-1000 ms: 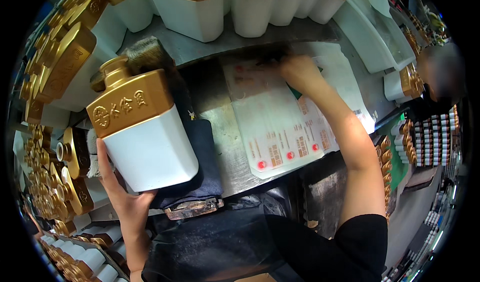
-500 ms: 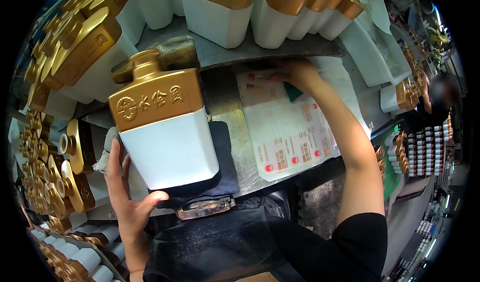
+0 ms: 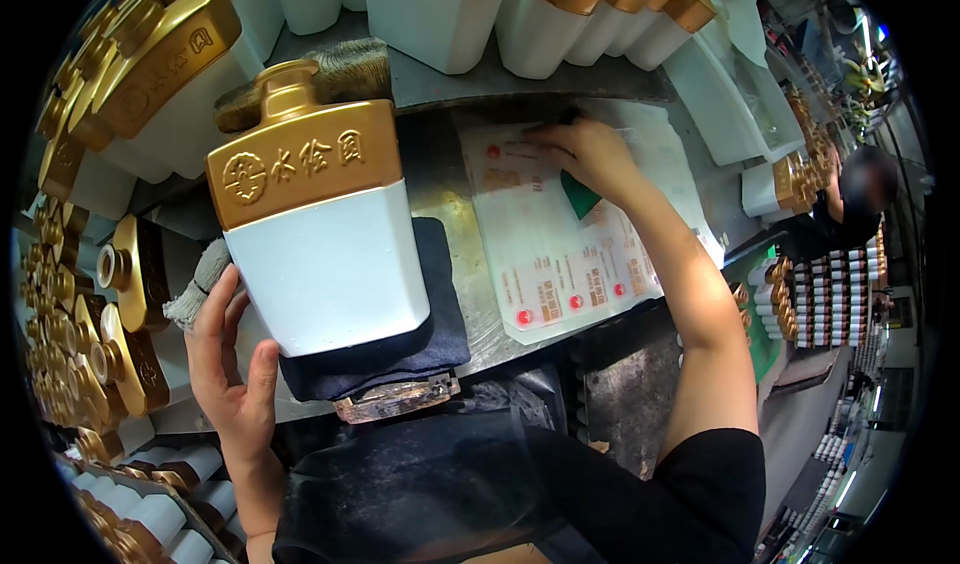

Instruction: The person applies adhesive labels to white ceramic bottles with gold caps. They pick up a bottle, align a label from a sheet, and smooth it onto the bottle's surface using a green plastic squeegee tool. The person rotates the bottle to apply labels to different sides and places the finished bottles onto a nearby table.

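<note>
A white flat-sided bottle (image 3: 325,274) with an embossed gold shoulder and neck lies tilted on a folded dark blue cloth (image 3: 445,294). My left hand (image 3: 235,384) is at its lower left edge, thumb raised and fingers apart. A grey fabric wrap (image 3: 203,282) with a dark band sits by those fingertips. My right hand (image 3: 592,161) is bent over a translucent sheet of red and gold decals (image 3: 575,254), fingertips at its far left part. From under that palm sticks a green triangular piece (image 3: 579,198), apparently held by the curled fingers, which are partly hidden.
Rows of gold-topped white bottles (image 3: 440,24) stand along the far side and left. A worn wooden block (image 3: 350,69) lies behind the bottle's neck. White plastic trays (image 3: 725,104) are at the far right. A person in dark clothes (image 3: 850,214) is beyond, beside stacked bottles.
My left thumb has lifted away from the bottle's bottom edge. My right hand has drawn slightly nearer over the decal sheet, and the green piece has shifted with it.
</note>
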Available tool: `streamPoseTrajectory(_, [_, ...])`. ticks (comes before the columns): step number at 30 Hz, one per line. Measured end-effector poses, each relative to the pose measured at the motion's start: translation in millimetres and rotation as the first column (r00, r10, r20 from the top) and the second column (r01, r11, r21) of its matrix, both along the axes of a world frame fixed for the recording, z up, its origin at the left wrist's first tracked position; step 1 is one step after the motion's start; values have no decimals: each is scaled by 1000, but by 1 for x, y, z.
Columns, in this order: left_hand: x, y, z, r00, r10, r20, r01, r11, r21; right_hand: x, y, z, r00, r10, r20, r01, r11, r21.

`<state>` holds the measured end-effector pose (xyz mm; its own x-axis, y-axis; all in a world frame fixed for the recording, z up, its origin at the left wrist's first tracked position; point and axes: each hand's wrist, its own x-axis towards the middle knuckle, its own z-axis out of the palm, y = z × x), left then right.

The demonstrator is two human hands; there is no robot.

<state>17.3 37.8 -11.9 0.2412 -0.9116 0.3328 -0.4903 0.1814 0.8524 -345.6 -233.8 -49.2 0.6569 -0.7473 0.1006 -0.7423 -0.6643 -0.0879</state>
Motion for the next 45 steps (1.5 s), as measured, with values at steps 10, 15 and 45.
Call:
streamPoseTrajectory(10, [1, 0, 0, 995, 42, -91, -47, 998, -52, 4, 28, 11, 984, 74, -160, -76, 997, -7])
streamPoseTrajectory(15, [0, -2, 4, 996, 47, -72, -51, 997, -58, 0, 16, -1, 967, -51, -250, 17, 990, -138])
streamPoseTrajectory(45, [-1, 8, 10, 996, 43, -83, -47, 998, -48, 18, -60, -36, 1000, -1, -7, 3, 953, 304])
